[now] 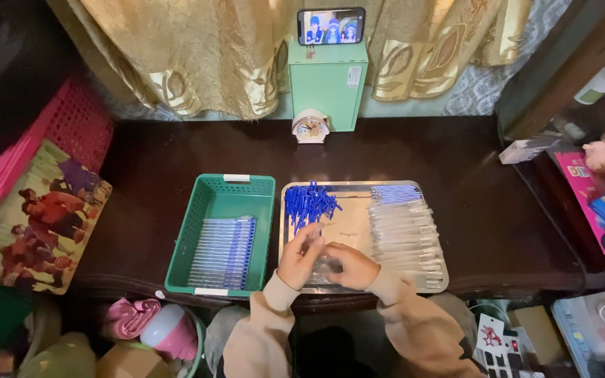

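My left hand (301, 255) and my right hand (353, 266) meet over the near part of a metal tray (358, 217). Both pinch a small clear piece held between them; what it is exactly is hard to tell. A heap of blue pen caps (309, 201) lies at the tray's far left. Rows of clear pen barrels (404, 234) fill the tray's right side. Left of the tray stands a green plastic basket (208, 210) with a neat row of assembled blue pens (224, 252).
A dark wooden table (141, 182) carries everything. At the back stand a green box (328, 84) with a phone (330, 26) on top and a small clock (310, 127). A pink crate (64, 119) and a picture board (36, 217) sit left; boxes and clutter lie right.
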